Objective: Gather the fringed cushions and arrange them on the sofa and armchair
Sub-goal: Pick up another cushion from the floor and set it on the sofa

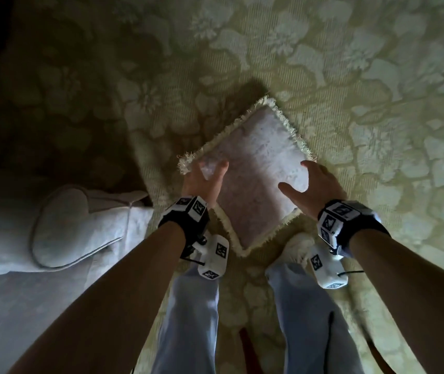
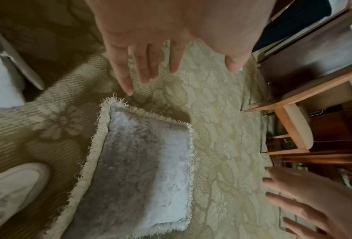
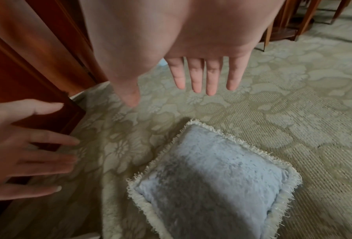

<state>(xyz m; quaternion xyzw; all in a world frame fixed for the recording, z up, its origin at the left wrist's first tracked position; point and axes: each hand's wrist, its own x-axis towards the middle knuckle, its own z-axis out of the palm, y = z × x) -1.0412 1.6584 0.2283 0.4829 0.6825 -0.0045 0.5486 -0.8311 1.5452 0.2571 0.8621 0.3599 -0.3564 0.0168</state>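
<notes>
A pale grey cushion (image 1: 256, 174) with a cream fringe lies flat on the patterned carpet in front of my feet. It also shows in the left wrist view as the cushion (image 2: 142, 169) and in the right wrist view as the cushion (image 3: 212, 177). My left hand (image 1: 210, 171) hovers above its left corner, fingers straight and spread. My right hand (image 1: 312, 182) hovers above its right edge, also spread. Both wrist views show air between the fingers and the cushion: left hand (image 2: 167, 67), right hand (image 3: 183, 87). Neither hand holds anything.
A light upholstered armchair or sofa arm (image 1: 53, 228) stands at the left. Wooden furniture legs (image 2: 289, 129) and a dark wooden cabinet (image 3: 27, 80) edge the floral carpet (image 1: 350, 76). My white shoe (image 2: 11, 190) is beside the cushion.
</notes>
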